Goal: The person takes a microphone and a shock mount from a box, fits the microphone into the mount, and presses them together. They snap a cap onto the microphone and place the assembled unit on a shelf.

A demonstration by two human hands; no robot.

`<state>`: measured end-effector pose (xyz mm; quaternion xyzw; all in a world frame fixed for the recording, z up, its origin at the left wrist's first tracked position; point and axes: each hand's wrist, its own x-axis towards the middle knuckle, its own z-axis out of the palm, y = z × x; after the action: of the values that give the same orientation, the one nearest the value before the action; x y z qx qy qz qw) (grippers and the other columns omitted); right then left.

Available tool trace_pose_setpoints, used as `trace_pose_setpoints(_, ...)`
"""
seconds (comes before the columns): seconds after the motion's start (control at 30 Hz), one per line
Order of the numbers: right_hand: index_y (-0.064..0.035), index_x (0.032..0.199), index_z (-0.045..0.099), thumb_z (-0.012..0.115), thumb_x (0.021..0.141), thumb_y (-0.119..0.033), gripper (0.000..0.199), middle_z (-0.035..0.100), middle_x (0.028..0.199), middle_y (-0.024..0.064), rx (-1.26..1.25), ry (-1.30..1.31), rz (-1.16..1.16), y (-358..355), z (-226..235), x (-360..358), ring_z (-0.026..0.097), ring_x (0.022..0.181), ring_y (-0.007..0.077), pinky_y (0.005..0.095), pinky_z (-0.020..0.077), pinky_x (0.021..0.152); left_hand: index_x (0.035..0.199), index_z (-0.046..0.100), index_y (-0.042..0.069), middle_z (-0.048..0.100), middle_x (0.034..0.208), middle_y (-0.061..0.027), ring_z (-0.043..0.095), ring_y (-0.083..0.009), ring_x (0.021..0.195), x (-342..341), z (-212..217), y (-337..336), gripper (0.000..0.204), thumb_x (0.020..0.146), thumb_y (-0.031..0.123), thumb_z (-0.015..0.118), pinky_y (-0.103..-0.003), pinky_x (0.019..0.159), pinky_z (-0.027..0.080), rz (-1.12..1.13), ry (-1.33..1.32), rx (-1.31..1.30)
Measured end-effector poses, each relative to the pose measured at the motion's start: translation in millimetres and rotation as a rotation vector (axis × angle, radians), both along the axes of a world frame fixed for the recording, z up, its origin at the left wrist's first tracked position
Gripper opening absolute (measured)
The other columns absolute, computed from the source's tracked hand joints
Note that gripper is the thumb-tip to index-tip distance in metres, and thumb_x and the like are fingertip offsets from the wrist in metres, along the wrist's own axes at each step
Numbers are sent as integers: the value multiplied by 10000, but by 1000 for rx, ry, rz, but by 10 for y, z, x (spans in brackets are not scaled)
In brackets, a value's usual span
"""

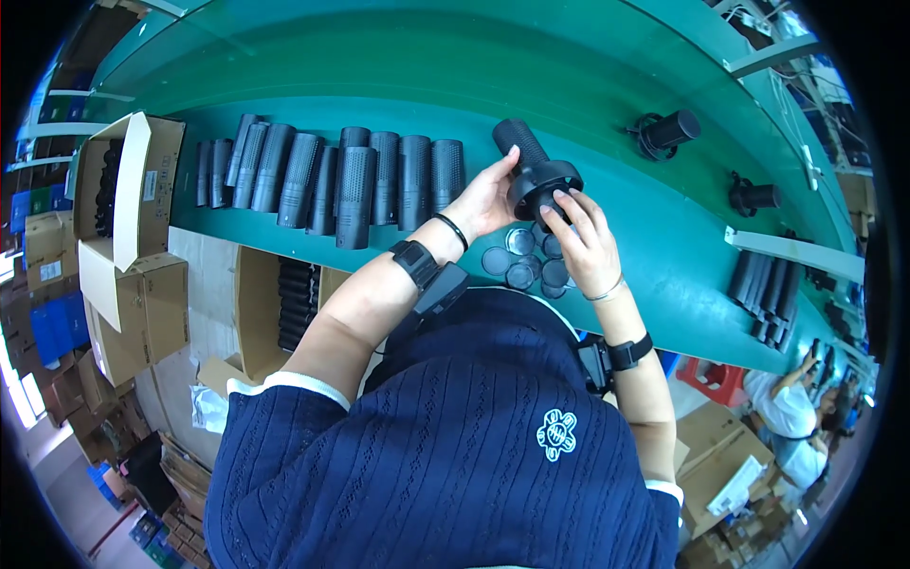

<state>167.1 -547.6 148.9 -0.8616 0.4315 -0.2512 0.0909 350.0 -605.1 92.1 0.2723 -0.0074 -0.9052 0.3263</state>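
Both hands hold one black part above the green belt [607,85]: a perforated cylinder with a wide round collar [534,169]. My left hand [488,194] grips the cylinder from the left side. My right hand [580,232] has its fingers on the collar from below and to the right. Under the hands lie several black round discs [519,261] on the belt's near edge.
A row of several black perforated cylinders [355,180] lies on the belt to the left. Two assembled parts [666,133] [754,197] lie farther right, and more cylinders [773,294] beyond. Open cardboard boxes [128,190] stand at left. Another person [791,417] works at lower right.
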Motion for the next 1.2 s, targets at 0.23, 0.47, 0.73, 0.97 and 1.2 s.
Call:
trace_pose_setpoints(0.23, -30, 1190, 437, 686, 706, -5, 545, 520, 1156, 167, 152, -245, -173, 99, 110, 33, 541, 1062, 310, 341, 485, 859, 1212, 524, 14, 594, 1164, -165, 575, -300, 1077, 15, -28, -33, 524, 911, 443, 510, -447, 975, 426, 168, 187, 106)
trace_pose_setpoints(0.47, 22, 1097, 427, 700, 826, -184, 436, 624, 768, 144, 1201, -1054, -504, 61, 137, 228, 644, 603, 160, 237, 509, 537, 1189, 531, -10, 590, 1163, -196, 575, -329, 1068, -6, -32, 2, 622, 847, 509, 535, -461, 963, 433, 128, 194, 104)
trace_pose_setpoints(0.73, 20, 950, 527, 764, 702, -224, 420, 627, 637, 90, 771, -535, -567, -46, 301, 278, 630, 554, 132, 252, 480, 508, 1257, 481, 3, 555, 1214, -194, 534, -322, 1138, -21, -161, -24, 595, 883, 465, 495, -468, 1012, 395, 102, 123, 3)
trace_pose_setpoints(0.97, 13, 1054, 535, 752, 724, -203, 450, 636, 776, 115, 722, -432, -565, -12, 173, 131, 608, 586, 130, 268, 477, 533, 1203, 509, 43, 553, 1223, -164, 536, -291, 1135, 27, -160, -154, 496, 901, 437, 522, -448, 1004, 399, 2, 2, -64)
trace_pose_setpoints(1.2, -42, 1213, 459, 723, 763, -129, 529, 533, 1186, 165, 780, -656, -559, 244, -118, -296, 557, 1089, 232, 343, 473, 868, 1233, 419, 63, 550, 1110, -58, 548, -185, 1045, -60, 121, -524, 518, 813, 134, 713, -342, 931, 431, 68, -321, -626)
